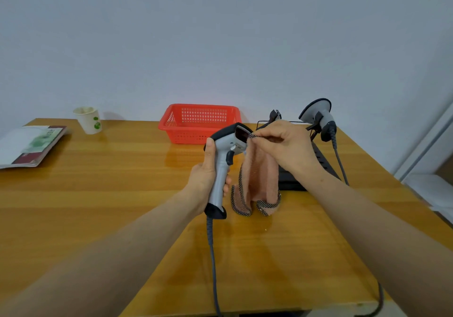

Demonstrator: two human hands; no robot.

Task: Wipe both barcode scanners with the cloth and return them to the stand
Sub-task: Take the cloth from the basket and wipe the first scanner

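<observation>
1. At centre, the grey scanner (221, 169) is gripped by the left hand (206, 177)
2. The cloth (259, 182), at its 3 o'clock, is pinched by the right hand (285, 145)
3. The second scanner (318, 117) is perched at 1 o'clock

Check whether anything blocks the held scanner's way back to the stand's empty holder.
Yes. The right hand, pinching the cloth at the head of the scanner in the left hand, sits right before the empty holder of the stand. The other scanner is off to the side.
</observation>
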